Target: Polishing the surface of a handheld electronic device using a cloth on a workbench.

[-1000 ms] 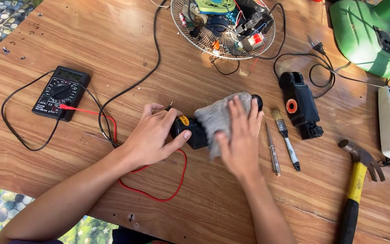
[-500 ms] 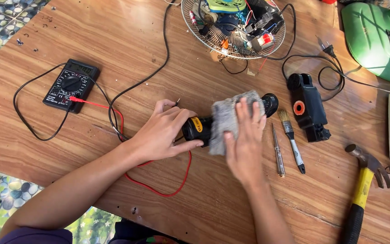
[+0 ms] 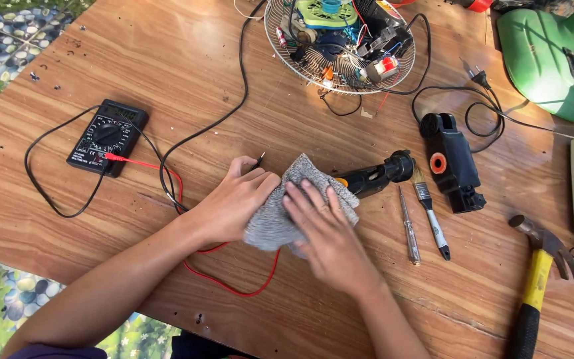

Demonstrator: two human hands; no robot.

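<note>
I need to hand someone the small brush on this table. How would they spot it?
Start from the wire fan guard at the table's far edge and come toward the black block. Left of it lies the small brush, bristled, unlike the plain screwdriver alongside.

Over at the left of the wooden table (image 3: 167, 60) lay a black multimeter (image 3: 107, 137), flat and tilted, and along its far edge sat a small grey rectangular screen (image 3: 122, 113), too small to show more than a pale strip. Below the screen was a round dial ringed with fine white and coloured markings. No packages, stickers or signs showed clearly anywhere else.
</note>
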